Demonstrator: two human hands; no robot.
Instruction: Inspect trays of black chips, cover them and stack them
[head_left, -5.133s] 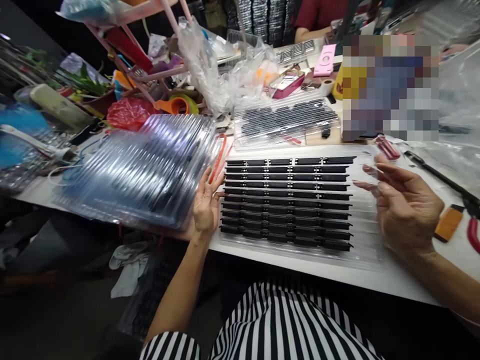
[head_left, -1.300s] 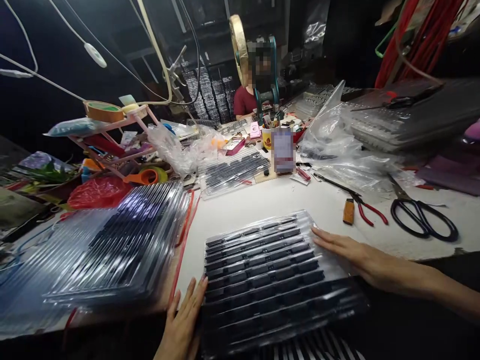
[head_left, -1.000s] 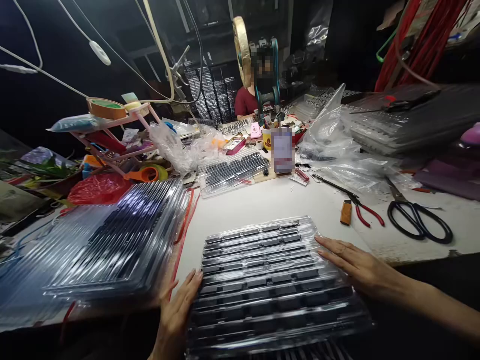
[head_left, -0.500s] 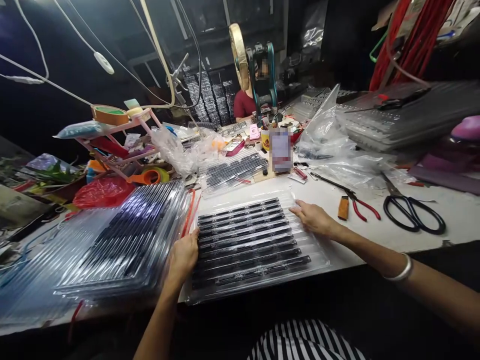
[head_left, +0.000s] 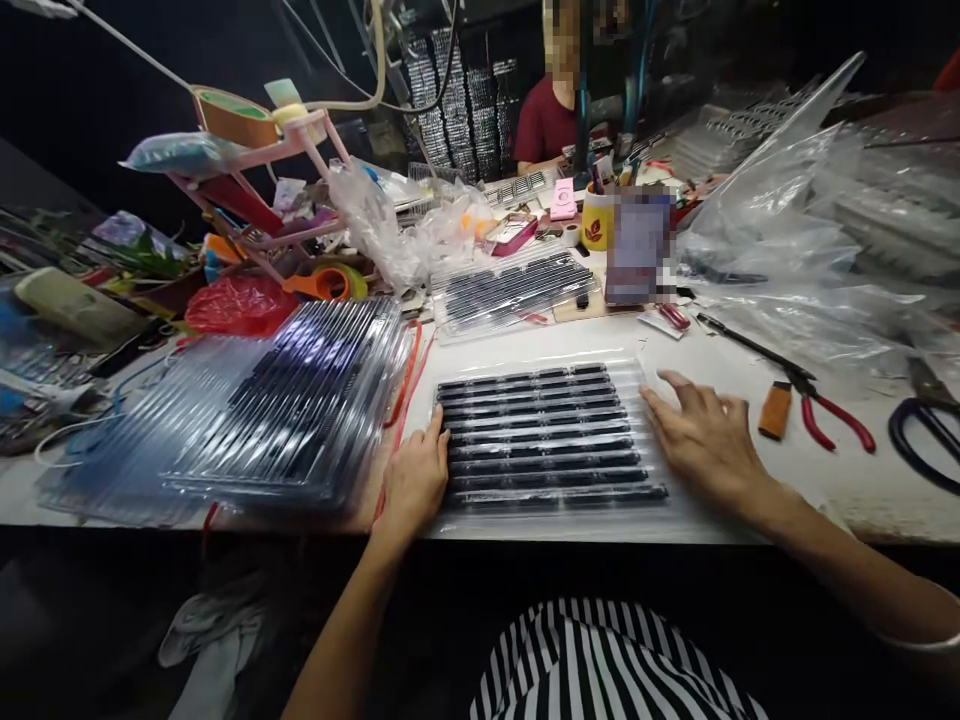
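The left hand [head_left: 414,480] is lying flat with its fingers loosely together against the left edge of a clear plastic tray [head_left: 651,505], gripping nothing, while the right hand [head_left: 703,440] is pressing palm-down on the tray's right side with fingers spread wide, also holding nothing. The tray is sitting on the white table [head_left: 840,490] right at its near edge, directly in front of the person, and is carrying rows of black strips [head_left: 544,435] running left to right. Just beside the left hand, a stack of clear ribbed trays [head_left: 292,410] is lying on the left part of the table, with red cords [head_left: 409,370] trailing between the stack and the tray. Near the right hand, a small orange block [head_left: 774,410] and red-handled pliers [head_left: 832,420] are resting on the table, and black scissors [head_left: 926,435] are showing at the right border. Farther back, another clear tray of black parts [head_left: 514,290] is sitting beside a yellow cup [head_left: 596,222] and crumpled plastic bags [head_left: 780,230], and a person in a dark red shirt [head_left: 546,125] is sitting across the table
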